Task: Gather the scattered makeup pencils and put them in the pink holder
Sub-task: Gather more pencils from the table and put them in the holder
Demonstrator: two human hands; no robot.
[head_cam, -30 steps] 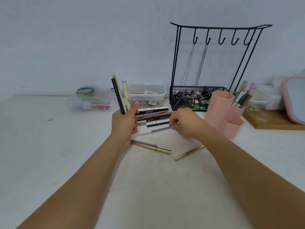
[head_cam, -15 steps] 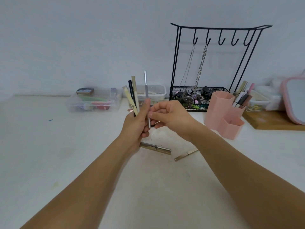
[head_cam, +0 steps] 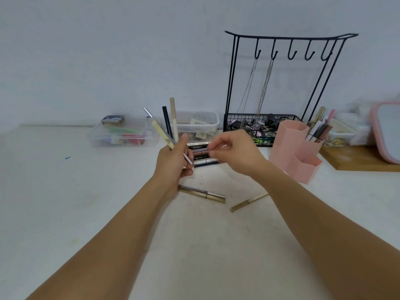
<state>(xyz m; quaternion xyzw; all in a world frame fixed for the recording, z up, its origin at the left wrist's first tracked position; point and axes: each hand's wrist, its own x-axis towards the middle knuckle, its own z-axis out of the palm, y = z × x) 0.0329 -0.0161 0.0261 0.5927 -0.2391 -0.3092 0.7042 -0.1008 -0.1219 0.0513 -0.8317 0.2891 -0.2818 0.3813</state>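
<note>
At nine o'clock of the scene's middle, the left hand was closed around a fan of four pencils, their long axes near upright and splaying toward eleven and twelve o'clock, a thin silver one slanting across the palm. Just to its three o'clock, the right hand hovered above the table with fingers loosely curled and thumb and forefinger nearly pinched; it was blurred, and I could not tell for sure that it held anything. Directly beneath and behind its fingertips lay a row of pencils, stacked side by side with their long axes running nine to three o'clock, so the right hand was plainly the nearer one and would likely need to come down across their width. Toward six o'clock of both hands, two gold pencils lay apart on the table: a thicker one near the left wrist and a slimmer one angled toward two o'clock beside the right forearm. The pink holder stood at three o'clock of the right hand, near but not touching, already carrying several pencils in its rear compartment.
</note>
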